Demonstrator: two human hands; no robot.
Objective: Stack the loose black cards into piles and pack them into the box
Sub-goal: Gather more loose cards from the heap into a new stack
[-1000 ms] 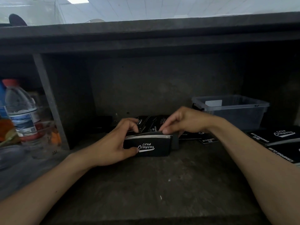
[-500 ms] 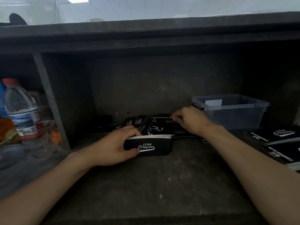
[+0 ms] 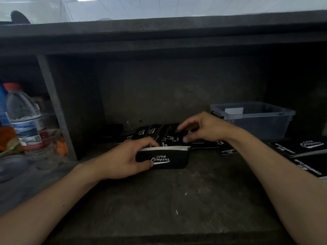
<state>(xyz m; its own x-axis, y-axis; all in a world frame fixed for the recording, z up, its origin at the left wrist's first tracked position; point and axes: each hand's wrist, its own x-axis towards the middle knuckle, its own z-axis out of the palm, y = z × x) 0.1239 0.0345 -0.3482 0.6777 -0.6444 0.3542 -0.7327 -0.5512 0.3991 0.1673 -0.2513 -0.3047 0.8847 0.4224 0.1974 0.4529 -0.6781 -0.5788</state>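
Head view: the left hand closes its grip round the left end of the black Club Camping box at the centre of the counter, with a pile of cards standing in it. At the box's 12 o'clock lie the loose black cards; the right hand pinches one in its grip. A clear plastic bin sits at 2 o'clock

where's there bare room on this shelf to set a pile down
Bare shelf surface in front of the black box, out to the near edge. Crowded behind it with loose cards, and right by the booklets.
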